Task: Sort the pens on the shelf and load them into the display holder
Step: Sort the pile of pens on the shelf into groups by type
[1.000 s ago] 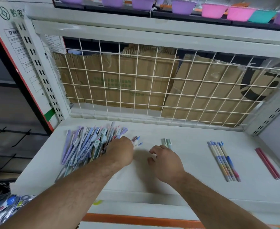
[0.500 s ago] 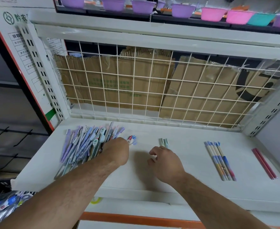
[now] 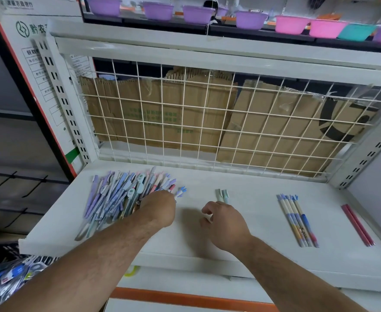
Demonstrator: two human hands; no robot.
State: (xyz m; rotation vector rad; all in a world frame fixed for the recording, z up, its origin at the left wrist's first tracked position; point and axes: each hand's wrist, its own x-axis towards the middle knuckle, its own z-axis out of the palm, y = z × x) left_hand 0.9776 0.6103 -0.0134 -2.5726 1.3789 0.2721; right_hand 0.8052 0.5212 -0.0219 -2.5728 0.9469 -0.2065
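Note:
A heap of mixed pens [image 3: 117, 199] in purple, blue and pink lies on the left of the white shelf [image 3: 252, 251]. My left hand [image 3: 158, 209] sits at the heap's right edge, its fingers hidden; a few blue-tipped pens [image 3: 181, 191] stick out beyond its knuckles and it seems to grip them. My right hand [image 3: 224, 222] hovers mid-shelf with loosely curled fingers, nothing between thumb and forefinger. Two pale green pens [image 3: 222, 195] lie just beyond it, their near ends hidden under the hand. No display holder is in view.
Several blue-and-cream pens [image 3: 297, 221] lie in a row to the right, and two red pens [image 3: 357, 225] near the right upright. A wire grid [image 3: 207, 122] backed with cardboard closes the rear. Coloured bowls [image 3: 293, 23] stand on the upper shelf.
Both hands stay almost where they were; the left hand keeps the blue-tipped pens at the heap's edge. Only the view has shifted slightly.

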